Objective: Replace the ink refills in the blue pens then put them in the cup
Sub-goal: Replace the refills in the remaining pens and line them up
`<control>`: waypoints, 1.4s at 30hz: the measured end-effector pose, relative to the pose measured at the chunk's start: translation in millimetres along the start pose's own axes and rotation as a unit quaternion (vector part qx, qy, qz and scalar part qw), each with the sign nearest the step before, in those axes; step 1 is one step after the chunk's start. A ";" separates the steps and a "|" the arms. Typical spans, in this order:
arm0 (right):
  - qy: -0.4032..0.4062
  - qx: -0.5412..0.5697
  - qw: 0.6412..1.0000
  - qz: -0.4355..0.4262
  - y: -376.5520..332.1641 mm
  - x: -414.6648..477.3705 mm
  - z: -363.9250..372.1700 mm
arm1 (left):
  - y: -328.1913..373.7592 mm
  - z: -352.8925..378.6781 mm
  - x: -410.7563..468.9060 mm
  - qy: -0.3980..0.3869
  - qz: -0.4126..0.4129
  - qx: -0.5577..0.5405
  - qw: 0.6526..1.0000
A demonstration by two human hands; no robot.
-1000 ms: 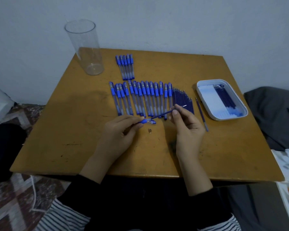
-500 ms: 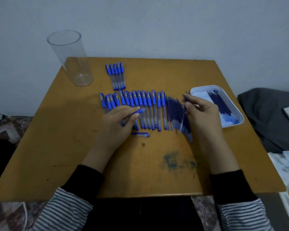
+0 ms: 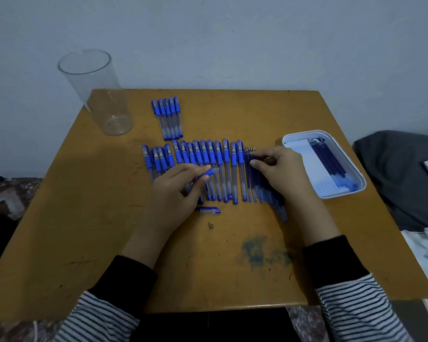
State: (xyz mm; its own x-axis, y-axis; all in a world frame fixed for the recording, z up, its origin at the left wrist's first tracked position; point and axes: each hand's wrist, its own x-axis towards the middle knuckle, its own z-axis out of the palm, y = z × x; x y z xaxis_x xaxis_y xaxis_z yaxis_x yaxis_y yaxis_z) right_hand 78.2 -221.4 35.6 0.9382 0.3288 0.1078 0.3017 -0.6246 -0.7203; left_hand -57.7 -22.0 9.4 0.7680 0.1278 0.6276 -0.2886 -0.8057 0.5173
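No text, label, brand or number is legible anywhere.

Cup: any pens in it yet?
No, the cup stands empty, while the pens lie in rows on the table.

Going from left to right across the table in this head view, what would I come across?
Clear cup → long row of blue pens → loose refills → white tray → grey cloth.
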 end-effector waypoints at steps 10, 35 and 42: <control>0.012 0.010 1.000 -0.017 -1.5 -6.6 -2.4 | 6.8 -0.3 2.5 0.017 0.013 0.007 1.000; 0.093 -0.088 0.990 0.065 56.8 -42.6 -99.6 | 106.6 80.5 -6.9 0.037 -0.106 -0.197 0.974; 0.051 -0.180 0.982 0.033 68.0 -35.0 -98.6 | 110.5 93.2 -3.3 0.043 -0.109 -0.205 0.972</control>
State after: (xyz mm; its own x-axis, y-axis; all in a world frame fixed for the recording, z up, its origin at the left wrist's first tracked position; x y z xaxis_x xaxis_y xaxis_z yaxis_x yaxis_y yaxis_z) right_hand 82.6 -345.2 50.5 0.9641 0.2187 0.1504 0.2634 -0.8584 -0.4403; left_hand -38.8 -165.3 10.3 0.7911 0.3312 0.5142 -0.3415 -0.4583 0.8206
